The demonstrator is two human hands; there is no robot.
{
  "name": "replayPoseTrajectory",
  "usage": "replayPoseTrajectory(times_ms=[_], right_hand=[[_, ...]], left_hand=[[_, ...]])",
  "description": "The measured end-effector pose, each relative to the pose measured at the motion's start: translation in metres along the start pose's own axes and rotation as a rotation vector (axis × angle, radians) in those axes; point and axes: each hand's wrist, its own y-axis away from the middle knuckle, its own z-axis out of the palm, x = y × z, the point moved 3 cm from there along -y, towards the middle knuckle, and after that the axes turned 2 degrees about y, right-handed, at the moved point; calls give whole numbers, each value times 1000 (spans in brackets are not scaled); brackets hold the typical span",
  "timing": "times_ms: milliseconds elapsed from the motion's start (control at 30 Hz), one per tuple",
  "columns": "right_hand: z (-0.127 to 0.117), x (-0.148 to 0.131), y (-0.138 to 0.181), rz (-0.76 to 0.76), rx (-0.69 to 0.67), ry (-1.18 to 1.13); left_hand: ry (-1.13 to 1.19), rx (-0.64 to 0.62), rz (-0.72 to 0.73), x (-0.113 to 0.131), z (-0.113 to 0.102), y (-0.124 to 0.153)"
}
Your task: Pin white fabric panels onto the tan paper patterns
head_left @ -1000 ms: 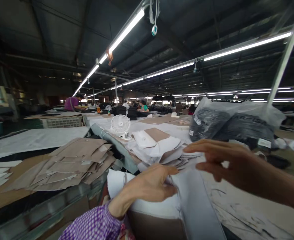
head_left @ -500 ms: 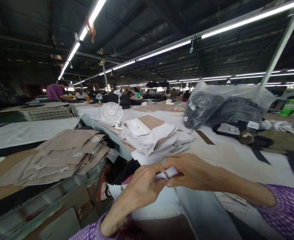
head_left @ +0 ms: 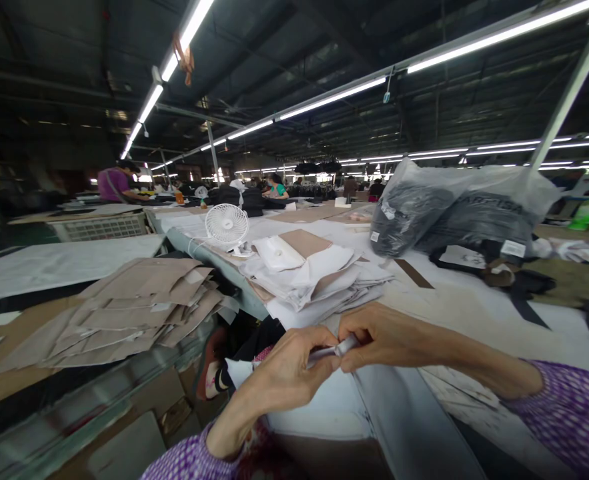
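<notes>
Textile workshop; piled fabric pieces (head_left: 134, 307)

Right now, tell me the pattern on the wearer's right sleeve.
The right sleeve: purple and white check, in the head view.

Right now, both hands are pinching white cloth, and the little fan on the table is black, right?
The fan is white, not black; the head view shows it. The left hand and right hand do pinch white cloth, and the fan is on the table.

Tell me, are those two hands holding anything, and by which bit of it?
Yes: the left grip and the right grip both pinch the white fabric by its upper edge.
</notes>
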Motion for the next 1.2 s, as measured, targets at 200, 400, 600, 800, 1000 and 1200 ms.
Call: replayPoseTrajectory(times_ms=[200,400,600,800,1000,1200], right_hand=[[2,2,-2,-72,-27,-53],[2,10,-2,88,-68,-388],[-15,12,1,72,281,-667],[5,-19,9,-84,297,55],[18,-16,13,-143,341,357],[18,-17,12,-108,316,368]], left_hand=[[-33,-34,-21,-1,-1,1],[-34,-26,-10,-2,-4,2],[76,18,-75,-14,-4,3],[-76,87,-89,-3,-3,3],[-196,113,-128,5,1,4],[-255,130,-139,6,5,6]])
